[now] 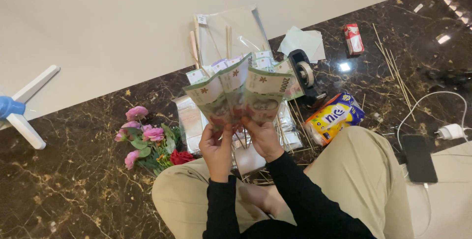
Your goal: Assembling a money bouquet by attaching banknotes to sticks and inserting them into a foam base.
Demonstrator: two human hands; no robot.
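Left hand (pixel 216 145) and right hand (pixel 263 138) pinch fanned green banknotes (pixel 241 91) at the lower edges; paper light, floppy, probably sleeved. Best held low, near the overlap.

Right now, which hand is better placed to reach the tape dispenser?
Probably the right hand: the tape dispenser sits up and to its side, while the left hand is farther off. Both grip the banknote fan.

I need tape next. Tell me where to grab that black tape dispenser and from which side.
Probably best gripped across the narrow black body of the tape dispenser, just below the tape roll, coming down from above. It stands upright on the dark marble floor with its long sides exposed. The right hand is nearer, but both hands hold the fanned banknotes.
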